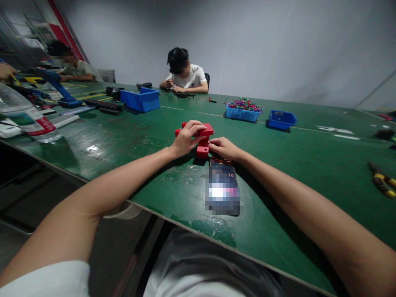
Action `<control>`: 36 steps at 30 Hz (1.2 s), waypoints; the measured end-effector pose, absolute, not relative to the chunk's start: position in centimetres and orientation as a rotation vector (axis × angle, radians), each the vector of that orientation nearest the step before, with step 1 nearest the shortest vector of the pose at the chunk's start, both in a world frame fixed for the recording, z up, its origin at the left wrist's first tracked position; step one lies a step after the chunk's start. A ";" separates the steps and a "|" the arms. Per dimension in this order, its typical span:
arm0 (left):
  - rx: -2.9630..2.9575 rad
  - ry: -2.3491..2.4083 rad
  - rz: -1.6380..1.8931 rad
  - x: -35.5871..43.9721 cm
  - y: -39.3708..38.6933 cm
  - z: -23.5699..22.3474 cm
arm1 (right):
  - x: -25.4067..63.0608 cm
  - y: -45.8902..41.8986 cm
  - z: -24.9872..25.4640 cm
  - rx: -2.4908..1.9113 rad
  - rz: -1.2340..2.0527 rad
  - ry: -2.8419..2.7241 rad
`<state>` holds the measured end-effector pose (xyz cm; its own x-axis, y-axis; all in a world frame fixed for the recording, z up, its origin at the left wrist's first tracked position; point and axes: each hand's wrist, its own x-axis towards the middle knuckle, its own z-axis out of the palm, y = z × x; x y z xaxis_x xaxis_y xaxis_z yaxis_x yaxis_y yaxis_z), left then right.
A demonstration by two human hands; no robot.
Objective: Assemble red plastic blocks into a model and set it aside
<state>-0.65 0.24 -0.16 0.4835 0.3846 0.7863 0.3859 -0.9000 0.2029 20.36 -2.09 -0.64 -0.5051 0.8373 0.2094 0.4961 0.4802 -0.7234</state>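
A red blocky part (202, 152) with a small round hole in its lower front block stands on the green table (148, 165). From the left, my left hand (186, 139) grips its upper portion, covering much of it with the fingers. My right hand (224, 148) is closed at the part's right side, with thumb and fingertips pressed together against or just beside it. Whatever those right fingertips pinch is hidden. Directly below my right hand lies a phone (223, 177) with its screen lit.
Behind my hands stand a blue bin (142, 100), a blue tray (242, 114) heaped with coloured wires, and another blue bin (281, 119). A large bottle (34, 119) is at left, pliers (383, 181) at right. A person (185, 74) sits opposite, another at far left.
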 end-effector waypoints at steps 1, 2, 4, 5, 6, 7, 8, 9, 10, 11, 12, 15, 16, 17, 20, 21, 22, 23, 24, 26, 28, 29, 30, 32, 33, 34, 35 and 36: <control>-2.711 -0.703 -1.432 -0.6 0.3 -0.3 | 20.3 -2.1 -0.6 -1.101 0.782 -2.211; -2.713 -0.706 -1.429 -0.5 0.3 -0.5 | 20.3 -2.1 -0.6 -1.103 0.758 -2.237; -2.706 -0.702 -1.426 -0.4 0.4 -0.7 | 20.3 -2.0 -0.5 -1.100 0.724 -2.268; -2.705 -0.698 -1.425 -0.4 0.4 -0.8 | 20.3 -2.0 -0.5 -1.096 0.714 -2.281; -2.709 -0.699 -1.424 -0.3 0.4 -0.8 | 20.3 -2.0 -0.5 -1.094 0.706 -2.293; -2.720 -0.707 -1.418 -0.3 0.4 -0.8 | 20.3 -2.0 -0.4 -1.093 0.701 -2.302; -2.737 -0.725 -1.408 -0.3 0.3 -0.8 | 20.3 -2.0 -0.4 -1.094 0.702 -2.307; -2.755 -0.756 -1.394 -0.2 0.3 -0.8 | 20.4 -2.0 -0.4 -1.095 0.710 -2.308; -2.771 -0.794 -1.377 -0.2 0.2 -0.7 | 20.4 -2.0 -0.5 -1.094 0.726 -2.301; -2.782 -0.836 -1.361 -0.2 0.2 -0.7 | 20.4 -2.0 -0.5 -1.092 0.745 -2.287; -2.788 -0.875 -1.346 -0.2 0.2 -0.6 | 20.4 -2.0 -0.5 -1.089 0.764 -2.269; -2.818 -0.894 -1.323 -0.2 0.1 -0.6 | 20.5 -2.0 -0.4 -1.090 0.832 -2.215; -2.835 -0.865 -1.320 -0.2 0.1 -0.6 | 20.5 -2.1 -0.3 -1.087 0.865 -2.192; -2.851 -0.833 -1.319 -0.1 0.1 -0.7 | 20.5 -2.2 -0.1 -1.077 0.904 -2.160; -2.865 -0.770 -1.336 0.0 0.2 -0.8 | 20.5 -2.6 0.4 -1.037 1.018 -2.013; -2.867 -0.755 -1.343 0.0 0.2 -0.9 | 20.6 -2.7 0.5 -1.032 1.040 -1.961; -2.870 -0.739 -1.351 0.0 0.3 -0.9 | 20.6 -2.8 0.6 -1.031 1.056 -1.920; -2.875 -0.723 -1.354 0.0 0.3 -1.0 | 20.7 -2.8 0.6 -1.031 1.064 -1.892; -2.881 -0.718 -1.353 0.0 0.4 -1.0 | 20.7 -2.8 0.6 -1.030 1.066 -1.874; -2.885 -0.741 -1.343 -0.1 0.6 -1.1 | 20.8 -2.7 0.5 -1.019 1.067 -1.852; -2.876 -0.786 -1.323 -0.1 0.8 -1.0 | 20.9 -2.6 0.4 -1.014 1.084 -1.826; -2.869 -0.801 -1.312 -0.2 0.8 -1.0 | 20.9 -2.6 0.4 -1.018 1.099 -1.807; -2.863 -0.811 -1.299 -0.2 0.8 -1.0 | 20.9 -2.6 0.4 -1.027 1.117 -1.784; -2.856 -0.818 -1.272 -0.3 0.9 -1.0 | 20.9 -2.6 0.4 -1.049 1.154 -1.728; -2.855 -0.819 -1.260 -0.3 0.9 -1.0 | 20.9 -2.6 0.4 -1.053 1.172 -1.696; -2.855 -0.819 -1.245 -0.3 0.9 -1.0 | 20.9 -2.5 0.4 -1.049 1.191 -1.661; -2.853 -0.818 -1.228 -0.3 0.9 -1.1 | 20.9 -2.5 0.3 -1.040 1.211 -1.627; -2.845 -0.821 -1.212 -0.2 0.9 -1.1 | 20.9 -2.3 0.2 -1.027 1.232 -1.593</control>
